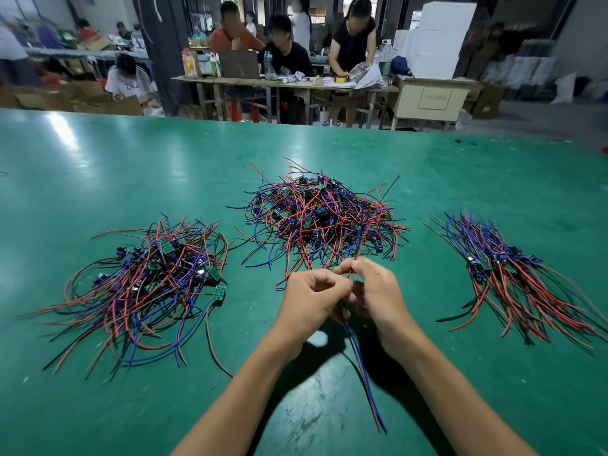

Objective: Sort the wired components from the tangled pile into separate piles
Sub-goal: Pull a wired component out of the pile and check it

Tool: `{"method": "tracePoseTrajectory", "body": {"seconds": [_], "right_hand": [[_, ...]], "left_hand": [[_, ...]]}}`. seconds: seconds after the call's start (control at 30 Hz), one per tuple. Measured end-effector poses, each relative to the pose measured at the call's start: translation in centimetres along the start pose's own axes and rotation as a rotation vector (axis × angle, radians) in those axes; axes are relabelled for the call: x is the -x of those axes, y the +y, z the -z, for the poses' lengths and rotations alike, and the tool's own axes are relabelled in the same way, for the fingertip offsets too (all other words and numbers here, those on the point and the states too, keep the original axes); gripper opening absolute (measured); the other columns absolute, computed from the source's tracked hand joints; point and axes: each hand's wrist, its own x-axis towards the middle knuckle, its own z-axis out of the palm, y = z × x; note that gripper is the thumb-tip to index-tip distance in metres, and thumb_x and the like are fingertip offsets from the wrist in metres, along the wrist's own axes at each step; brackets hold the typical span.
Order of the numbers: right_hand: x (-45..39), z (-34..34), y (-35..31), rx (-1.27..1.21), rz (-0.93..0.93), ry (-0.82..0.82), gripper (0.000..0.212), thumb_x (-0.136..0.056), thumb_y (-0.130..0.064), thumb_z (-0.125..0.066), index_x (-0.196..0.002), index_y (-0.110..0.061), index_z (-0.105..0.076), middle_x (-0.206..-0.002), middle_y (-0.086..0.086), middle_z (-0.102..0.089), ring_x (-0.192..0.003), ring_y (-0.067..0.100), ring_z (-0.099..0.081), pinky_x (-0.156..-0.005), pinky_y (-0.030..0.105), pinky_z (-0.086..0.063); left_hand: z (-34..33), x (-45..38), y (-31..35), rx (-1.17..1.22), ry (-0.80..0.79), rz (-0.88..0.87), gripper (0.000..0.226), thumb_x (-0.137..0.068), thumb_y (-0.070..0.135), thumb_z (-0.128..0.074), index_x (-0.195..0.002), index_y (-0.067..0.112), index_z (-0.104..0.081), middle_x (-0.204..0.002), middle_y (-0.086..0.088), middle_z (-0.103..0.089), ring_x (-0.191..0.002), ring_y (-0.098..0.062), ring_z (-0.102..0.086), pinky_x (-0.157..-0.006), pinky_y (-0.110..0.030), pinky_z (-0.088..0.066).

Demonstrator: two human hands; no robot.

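Note:
A tangled pile [320, 215] of red, blue and black wired components with small circuit boards lies at the table's centre. A looser pile [148, 284] spreads at the left, and a neater pile [513, 278] with wires running the same way lies at the right. Just in front of the central pile, my left hand [312, 296] and my right hand [375, 291] meet, and both pinch one wired component [362, 366]. Its blue and red wires hang down toward me between my forearms. Its board is hidden inside my fingers.
The green table [98, 159] stretches far to the back edge. Beyond it, several people sit or stand at wooden benches with boxes, bottles and a laptop [238, 64]. White stacked boxes [441, 37] stand at the back right.

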Motion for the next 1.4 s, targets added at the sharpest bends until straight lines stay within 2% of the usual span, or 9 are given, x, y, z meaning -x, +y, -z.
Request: {"method": "tracePoseTrajectory", "body": {"seconds": [0.17, 0.33, 0.6, 0.7, 0.83, 0.93, 1.0, 1.27, 1.4], "right_hand": [[-1.5, 1.8, -0.2, -0.007, -0.038, 0.165, 0.031, -0.099, -0.018, -0.042, -0.085, -0.013, -0.069, -0.040, -0.010, -0.035, -0.035, 0.007, -0.025, -0.034, 0.014, -0.022], [-2.2, 3.0, -0.4, -0.243, -0.121, 0.241, 0.021, -0.098, -0.014, -0.042, -0.088, -0.012, -0.061, -0.075, -0.007, -0.071, -0.034, 0.004, -0.025, -0.035, 0.013, -0.018], [-2.2, 4.7, -0.9, -0.730, -0.370, -0.040, 0.021, -0.096, -0.017, -0.042, -0.077, -0.022, -0.049, -0.073, -0.007, -0.058, -0.040, 0.005, -0.031, -0.035, 0.015, -0.020], [-2.0, 4.9, -1.0, -0.796, -0.358, -0.079, 0.023, -0.100, -0.024, -0.045, -0.084, -0.020, -0.060, -0.075, -0.003, -0.061, -0.043, 0.006, -0.035, -0.033, 0.015, -0.022], [-2.0, 3.9, -0.4, -0.263, -0.092, -0.007, 0.035, -0.104, -0.036, -0.042, -0.108, -0.020, -0.073, -0.077, 0.002, -0.071, -0.042, 0.005, -0.034, -0.035, 0.016, -0.022], [-1.7, 3.3, 0.7, 0.417, 0.326, -0.014, 0.009, -0.095, -0.023, -0.068, -0.098, -0.029, -0.074, -0.080, -0.001, -0.073, -0.048, 0.007, -0.049, -0.049, 0.020, -0.039], [-1.2, 2.8, 1.4, 0.573, 0.462, -0.135, 0.012, -0.088, -0.030, -0.079, -0.098, -0.035, -0.074, -0.083, -0.006, -0.074, -0.056, 0.018, -0.054, -0.056, 0.031, -0.045], [-0.1, 0.7, 0.8, -0.003, 0.322, 0.007, 0.021, -0.076, -0.035, -0.081, -0.079, -0.015, -0.078, -0.062, -0.004, -0.067, -0.047, 0.007, -0.048, -0.046, 0.017, -0.038], [-0.2, 0.9, -0.1, -0.228, 0.083, 0.031, 0.027, -0.076, -0.038, -0.073, -0.086, -0.013, -0.071, -0.079, 0.001, -0.077, -0.061, 0.009, -0.068, -0.052, 0.017, -0.050]], "left_hand": [[-0.3, 0.4, 0.1, -0.037, -0.171, 0.021, 0.022, -0.091, -0.001, -0.067, -0.070, 0.005, -0.070, -0.066, -0.009, -0.070, -0.049, -0.018, -0.057, -0.047, -0.022, -0.050], [-0.2, 0.6, 0.0, -0.134, -0.280, 0.015, 0.026, -0.091, 0.002, -0.069, -0.067, 0.011, -0.070, -0.067, -0.009, -0.072, -0.049, -0.014, -0.061, -0.048, -0.023, -0.051], [0.1, 0.8, 0.5, -0.095, -0.335, 0.013, 0.013, -0.092, 0.007, -0.071, -0.079, 0.005, -0.074, -0.074, -0.010, -0.073, -0.053, -0.019, -0.061, -0.052, -0.025, -0.054], [0.4, 0.8, 0.5, -0.014, -0.287, -0.006, 0.010, -0.092, 0.010, -0.071, -0.092, 0.002, -0.077, -0.082, -0.012, -0.074, -0.061, -0.018, -0.062, -0.053, -0.024, -0.053], [1.0, 0.2, 0.9, 0.198, -0.073, -0.021, 0.013, -0.092, 0.013, -0.068, -0.096, 0.010, -0.080, -0.086, -0.007, -0.074, -0.069, -0.012, -0.065, -0.050, -0.022, -0.051], [1.7, -0.3, 1.3, 0.399, 0.076, 0.039, 0.014, -0.094, 0.019, -0.065, -0.094, 0.016, -0.079, -0.086, 0.000, -0.075, -0.069, -0.006, -0.068, -0.050, -0.017, -0.051], [1.9, -0.5, 1.5, 0.491, 0.135, 0.084, 0.012, -0.094, 0.023, -0.065, -0.096, 0.018, -0.076, -0.086, 0.004, -0.076, -0.068, -0.003, -0.069, -0.053, -0.014, -0.051], [1.6, -0.5, 1.1, 0.488, 0.130, 0.117, 0.024, -0.080, 0.031, -0.072, -0.097, 0.014, -0.073, -0.087, 0.003, -0.076, -0.061, -0.001, -0.061, -0.055, -0.013, -0.041], [1.2, -0.6, 0.4, 0.375, 0.143, -0.023, 0.021, -0.075, 0.025, -0.078, -0.093, 0.013, -0.075, -0.088, -0.005, -0.077, -0.065, -0.011, -0.068, -0.060, -0.018, -0.051]]}}
